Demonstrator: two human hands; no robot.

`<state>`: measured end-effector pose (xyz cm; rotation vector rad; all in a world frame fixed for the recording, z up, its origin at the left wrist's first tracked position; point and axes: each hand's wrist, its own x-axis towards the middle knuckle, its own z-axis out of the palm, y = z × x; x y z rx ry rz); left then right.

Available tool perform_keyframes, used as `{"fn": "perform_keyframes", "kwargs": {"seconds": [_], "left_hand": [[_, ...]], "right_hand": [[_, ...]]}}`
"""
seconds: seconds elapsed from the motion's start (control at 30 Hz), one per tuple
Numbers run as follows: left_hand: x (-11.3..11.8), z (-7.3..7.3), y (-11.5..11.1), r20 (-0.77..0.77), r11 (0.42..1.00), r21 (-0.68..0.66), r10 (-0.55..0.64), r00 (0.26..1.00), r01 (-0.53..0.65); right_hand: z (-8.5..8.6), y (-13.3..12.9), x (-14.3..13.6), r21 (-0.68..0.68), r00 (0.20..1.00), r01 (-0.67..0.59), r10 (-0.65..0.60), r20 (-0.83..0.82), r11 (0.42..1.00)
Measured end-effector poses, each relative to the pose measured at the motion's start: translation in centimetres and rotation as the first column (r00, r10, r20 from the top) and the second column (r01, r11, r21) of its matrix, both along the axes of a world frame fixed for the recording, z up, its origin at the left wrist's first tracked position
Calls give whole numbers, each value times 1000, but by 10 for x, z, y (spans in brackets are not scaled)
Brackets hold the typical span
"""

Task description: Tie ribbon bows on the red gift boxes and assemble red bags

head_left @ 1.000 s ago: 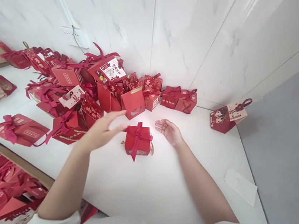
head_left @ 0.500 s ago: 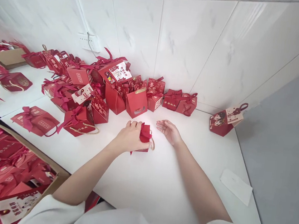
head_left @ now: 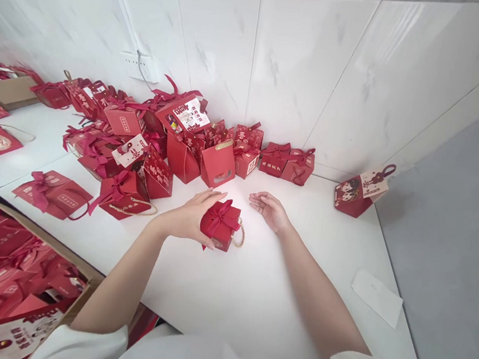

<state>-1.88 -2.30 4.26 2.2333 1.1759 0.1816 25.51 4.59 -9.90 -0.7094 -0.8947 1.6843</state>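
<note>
A small red gift box (head_left: 225, 236) with a dark pink ribbon bow on top and a twisted gold cord handle stands on the white table. My left hand (head_left: 190, 215) is curved round its left side, fingers at the far edge and thumb at the near edge. To the right of the box, apart from it, my right hand (head_left: 271, 211) hovers low with bent, loose fingers and nothing in it. Left of my left hand sits another ribboned red gift box (head_left: 122, 199) with a gold cord.
Several red gift boxes (head_left: 218, 162) are piled along the tiled wall. A cardboard carton (head_left: 89, 283) full of red boxes stands at the lower left. One gift box (head_left: 352, 201) with a pale tag is at the right, and a white card (head_left: 376, 297) lies nearer me.
My left hand has shifted left from over the gift box to its side, uncovering the bow. The box has moved slightly nearer. The other person's hands at far left have gone from view.
</note>
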Motion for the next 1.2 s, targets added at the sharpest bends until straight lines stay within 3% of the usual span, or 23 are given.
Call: {"fn": "perform_keyframes", "kwargs": {"seconds": [0.17,0.33,0.5,0.63,0.7,0.8,0.9,0.97,1.2], "left_hand": [[-11,-2,5,63,993,-86,83,995,-78],[-15,-6,11,161,988,-144,85,983,-62],[-20,11,13,58,995,-99,32,998,-26],[10,26,-6,-64,952,55,305,950,-302],[34,22,-18,-119,892,204,431,895,-403],[64,8,-29,-171,800,385,551,817,-460],[77,-6,-30,-200,756,451,604,771,-475],[81,-9,-29,-232,766,443,600,766,-466],[73,-2,-37,-345,809,337,582,736,-482]], "right_hand": [[1,0,0,-1,1000,-1,1,7,1000],[1,0,0,-5,1000,1,-1,14,1000],[1,0,0,-6,1000,4,-4,20,1000],[0,0,0,0,1000,-1,1,28,1000],[0,0,0,4,999,-1,1,34,1000],[1,0,-1,8,999,0,0,47,1000],[1,0,-1,9,998,0,-1,59,1000],[1,0,0,8,998,-3,2,66,1000],[-3,-2,3,4,996,-28,27,87,1000]]}}
